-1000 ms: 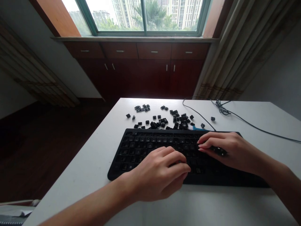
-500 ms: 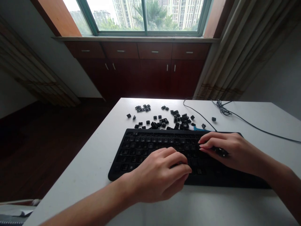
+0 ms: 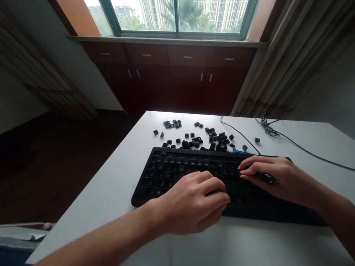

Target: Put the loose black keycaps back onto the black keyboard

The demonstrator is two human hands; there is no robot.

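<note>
Across the near tabletop lies our keyboard, probably light, stiff, safest held by its left edge, as our right hand pinches a slim dark tool, our left hand curled, contents we can't tell.

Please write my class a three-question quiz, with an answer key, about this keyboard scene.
1. True or false: the scattered black plastic keycaps lie beyond the long black plastic keyboard, seen from the person.
2. Which bare hand is nearer the keyboard's left end? A: left. B: right.
3. Fill the gap: the thin dark cable lies partly bundled on the flat ____ tabletop.

Key: 1. True. 2. A, the left hand. 3. White.
</note>
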